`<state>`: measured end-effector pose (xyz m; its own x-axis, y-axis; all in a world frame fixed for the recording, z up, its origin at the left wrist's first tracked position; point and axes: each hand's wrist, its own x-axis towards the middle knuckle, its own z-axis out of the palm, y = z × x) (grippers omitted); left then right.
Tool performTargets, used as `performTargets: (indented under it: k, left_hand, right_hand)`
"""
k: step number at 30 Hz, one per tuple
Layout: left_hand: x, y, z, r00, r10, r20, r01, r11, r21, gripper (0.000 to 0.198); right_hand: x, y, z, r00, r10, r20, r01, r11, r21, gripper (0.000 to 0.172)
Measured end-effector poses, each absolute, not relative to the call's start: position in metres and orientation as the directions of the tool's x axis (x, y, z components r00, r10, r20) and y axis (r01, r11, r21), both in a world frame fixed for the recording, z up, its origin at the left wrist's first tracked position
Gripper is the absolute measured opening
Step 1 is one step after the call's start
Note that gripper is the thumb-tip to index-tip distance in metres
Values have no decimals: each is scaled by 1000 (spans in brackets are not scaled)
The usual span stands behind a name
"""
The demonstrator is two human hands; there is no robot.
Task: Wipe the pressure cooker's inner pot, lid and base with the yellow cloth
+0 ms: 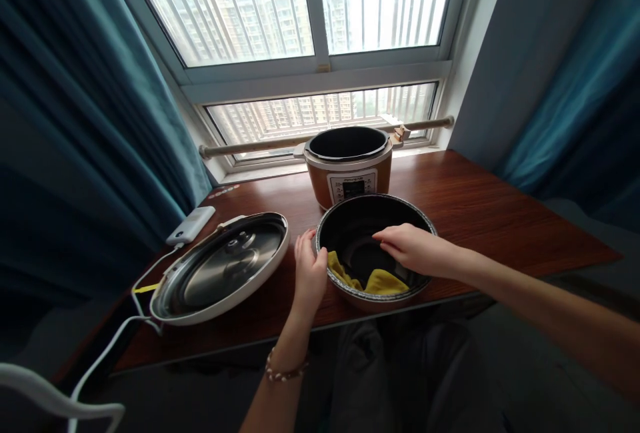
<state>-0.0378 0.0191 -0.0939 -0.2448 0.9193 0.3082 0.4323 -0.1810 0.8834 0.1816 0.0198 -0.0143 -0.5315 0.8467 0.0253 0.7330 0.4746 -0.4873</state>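
Note:
A black inner pot (375,206) with a silvery rim stands on the table near its front edge. My left hand (311,270) is closed on the pot's left rim, thumb toward the inside and fingers along the outer wall. Reaching in from the right, my right hand (413,246) is over the pot's opening with its fingers pressed together; whatever may be between the fingertips is too small or hidden to make out. A crumpled yellow cloth (385,282) lies in the pot against the near wall, below my right hand and apart from its fingertips.
Behind the pot stands an orange-brown electric cooker (320,180), its top open. A round lid (235,266) lies on the left with its metal inside facing up. Farther left, a white power strip (195,225) trails a white cable. The wooden table (465,200) meets the window.

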Motion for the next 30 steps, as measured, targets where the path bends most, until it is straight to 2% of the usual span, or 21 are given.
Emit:
performTargets:
  k: [3, 6, 8, 10, 12, 15, 17, 21, 22, 24, 26, 30]
  left_hand:
    - [-38, 14, -78, -272, 885, 378, 565, -171, 807, 42]
    - [-28, 4, -55, -200, 835, 514, 654, -277, 704, 42]
    - [-16, -2, -41, -45, 870, 490, 645, -350, 679, 36]
    - [0, -4, -32, 172, 922, 347, 626, -374, 684, 29]
    - [16, 0, -29, 416, 899, 134, 626, -390, 675, 19]
    - [39, 14, -32, 699, 699, -154, 582, -429, 691, 7]
    - [49, 26, -38, 776, 563, -284, 551, -387, 739, 9]
    - [52, 45, -63, 801, 362, -477, 571, -219, 791, 20]
    - [48, 49, -71, 780, 398, -483, 582, -180, 793, 16]
    - [35, 60, -86, 670, 608, -425, 608, -122, 784, 10]
    - [19, 74, -98, 488, 816, -308, 638, -93, 765, 20]
    - [-4, 107, -107, 308, 948, -77, 605, -133, 785, 27]
  right_hand:
    - [204, 0, -24, -291, 901, 321, 717, 427, -551, 28]
    - [210, -20, -45, -167, 896, 411, 631, 418, -654, 29]
    - [206, -27, -59, -110, 882, 458, 640, 416, -647, 31]
    - [200, -30, -70, -67, 851, 521, 700, 412, -583, 32]
    - [196, -29, -76, -63, 821, 567, 751, 413, -515, 33]
    - [196, -27, -81, -90, 800, 593, 776, 429, -462, 35]
    - [198, -27, -81, -110, 793, 599, 779, 443, -444, 34]
    - [201, -27, -80, -143, 791, 594, 775, 463, -431, 33]
    - [201, -27, -79, -149, 792, 592, 774, 466, -428, 34]
    - [202, -26, -79, -160, 794, 587, 774, 470, -425, 34]
    - [203, -26, -78, -168, 794, 584, 772, 474, -423, 34]
    - [203, -25, -78, -180, 783, 596, 757, 497, -424, 33]
